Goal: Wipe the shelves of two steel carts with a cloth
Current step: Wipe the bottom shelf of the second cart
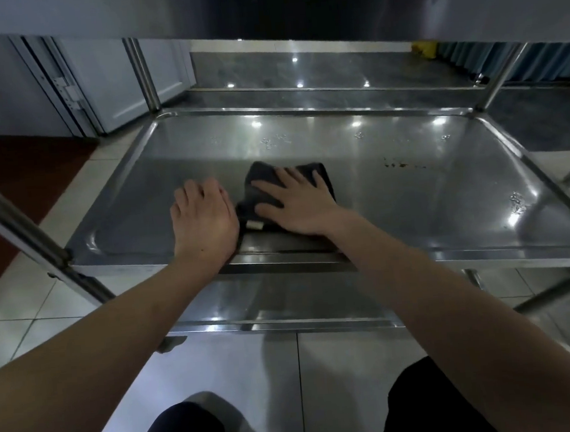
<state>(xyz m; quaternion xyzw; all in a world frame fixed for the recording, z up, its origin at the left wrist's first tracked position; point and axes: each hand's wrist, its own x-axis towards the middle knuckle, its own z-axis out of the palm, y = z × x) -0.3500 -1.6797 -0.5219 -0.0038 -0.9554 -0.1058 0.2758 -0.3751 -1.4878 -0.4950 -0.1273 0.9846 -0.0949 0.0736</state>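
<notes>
A steel cart's middle shelf (395,207) fills the view, a shallow tray with a raised rim. A dark grey cloth (264,186) with a small white tag lies near its front middle. My right hand (296,201) presses flat on the cloth with spread, straight fingers. My left hand (203,218) rests on the bare steel just left of the cloth, fingers loosely bent, holding nothing. Small brown spots (404,165) mark the shelf to the right of the cloth, and water droplets (276,139) sit toward the back.
The cart's top shelf (260,3) overhangs the view and a lower shelf (283,304) shows beneath. Steel posts (144,77) stand at the corners. A second steel frame (555,293) is at right. White floor tiles, a white door and my knees surround the cart.
</notes>
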